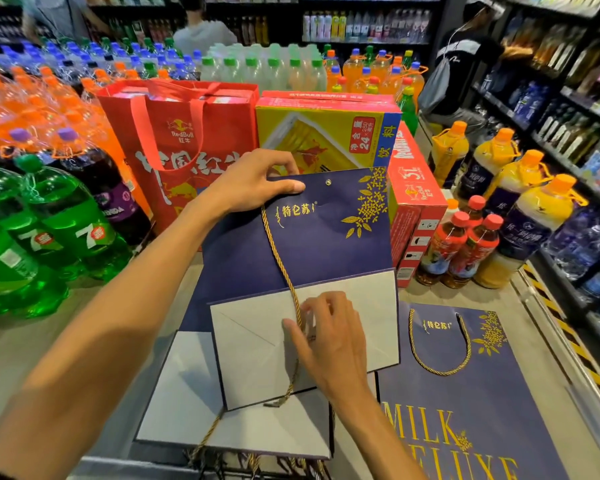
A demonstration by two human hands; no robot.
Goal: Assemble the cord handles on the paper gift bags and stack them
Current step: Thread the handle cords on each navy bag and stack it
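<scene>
A flat navy paper gift bag [326, 237] with gold print is held up at the centre, its white folded bottom facing me. My left hand [253, 181] grips its top edge at the left eyelet, thumb on the front. A gold cord [281, 261] hangs from that hand down the bag's face. My right hand [329, 337] pinches the cord lower down, over the white bottom fold. The cord's frayed end [278, 401] dangles below. The right eyelet [328, 182] has no cord in it. A bag with its cord handle fitted [465, 393] lies flat at the right.
Another flat bag [194, 403] lies under the held one, with loose gold cords [257, 462] at the bottom edge. A red Red Bull bag [184, 140], drink cartons [329, 133] and bottles [42, 216] crowd behind and left. Juice bottles [513, 202] stand right. People stand at the far shelves.
</scene>
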